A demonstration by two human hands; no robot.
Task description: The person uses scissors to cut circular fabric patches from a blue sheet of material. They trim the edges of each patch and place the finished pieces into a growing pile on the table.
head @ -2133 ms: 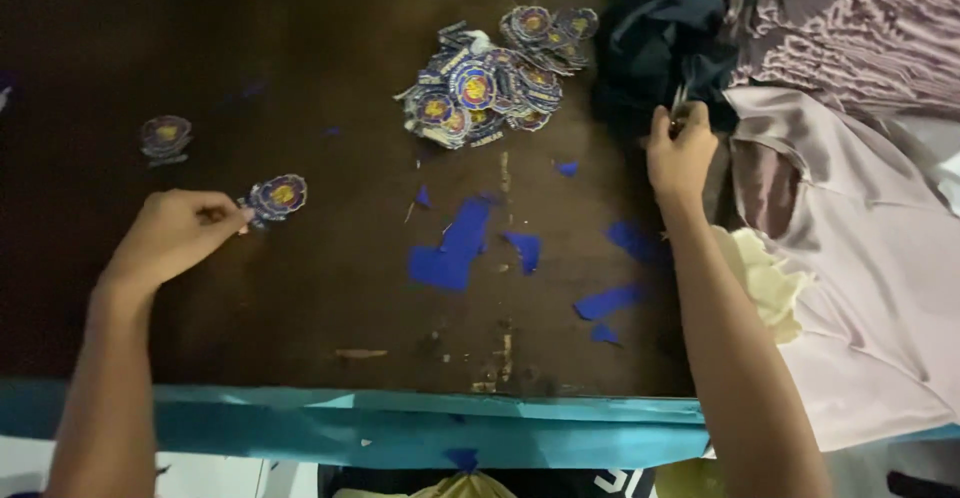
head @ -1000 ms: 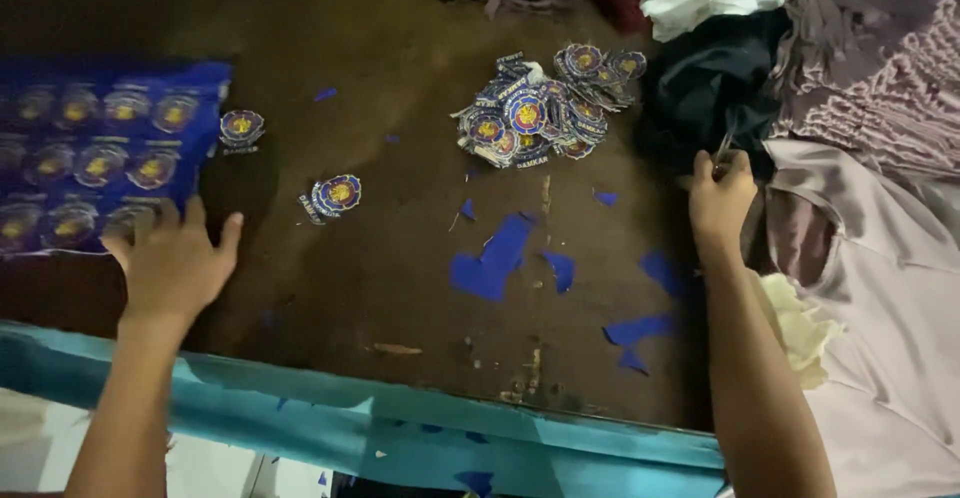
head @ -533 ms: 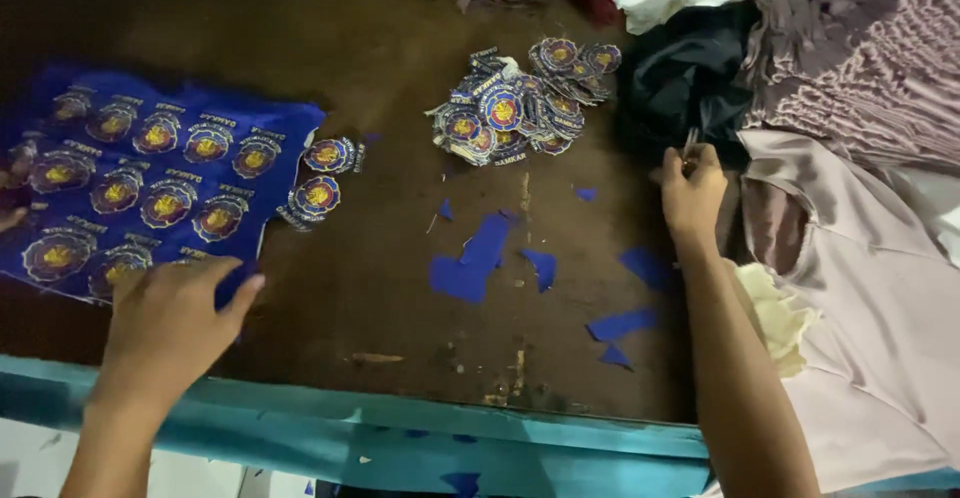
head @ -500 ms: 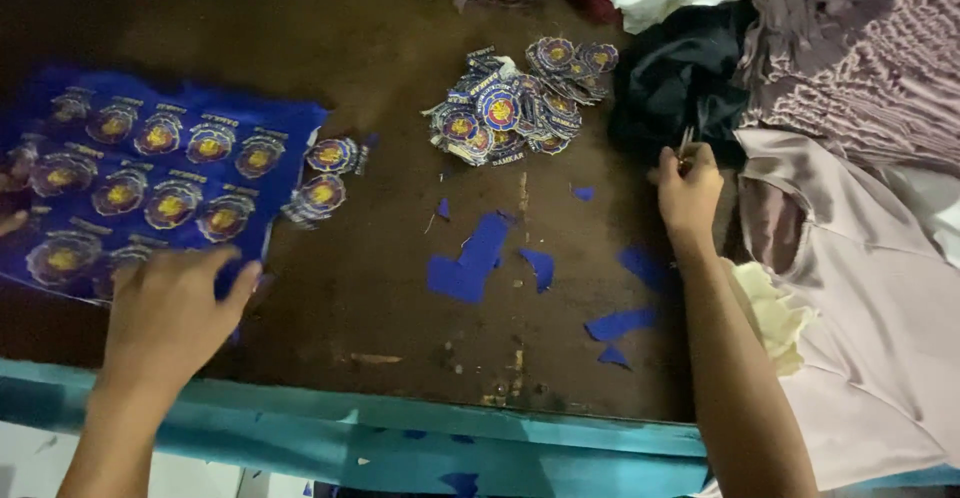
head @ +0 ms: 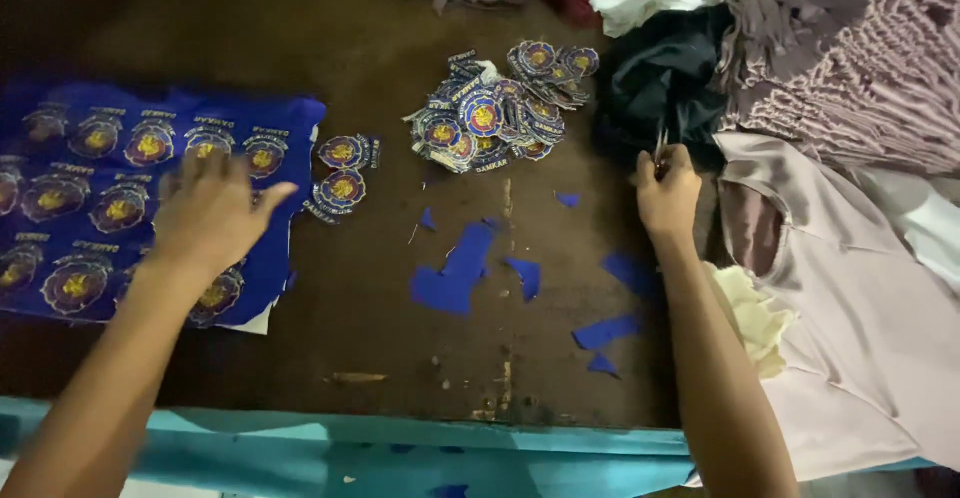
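The left hand (head: pixel 212 210) lies palm down, fingers spread flat and clamped on nothing, pressing on the near right part of a blue fabric sheet (head: pixel 290 123) that carries rows of round embroidered badges. The sheet stretches away to the left of that hand, its long axis running left to right across the dark wooden table (head: pixel 350 28), so most of it lies leftward of the palm while its right edge sits just past the fingertips. Just beyond that edge, touching or nearly touching it, sit two loose cut badges (head: pixel 342 170), one above the other, to the upper right of the left hand and far closer to it than to the other. Farther right and toward the back of the table rests a heap of cut-out badges (head: pixel 492 116), roughly midway between the two hands. Blue fabric scraps (head: pixel 455 276) lie scattered on the bare wood in front of that heap. The right hand (head: pixel 668 196) is closed into a loose fist around a thin metal tool (head: pixel 660 144) whose tip pokes up above the knuckles; it looks like small scissors, though I cannot tell for certain. That hand sits at the left border of a pile of clothing (head: pixel 850 288), pale pink, dark and white pieces, well apart from the sheet. The left hand is plainly the nearer one to the sheet and the loose badges.
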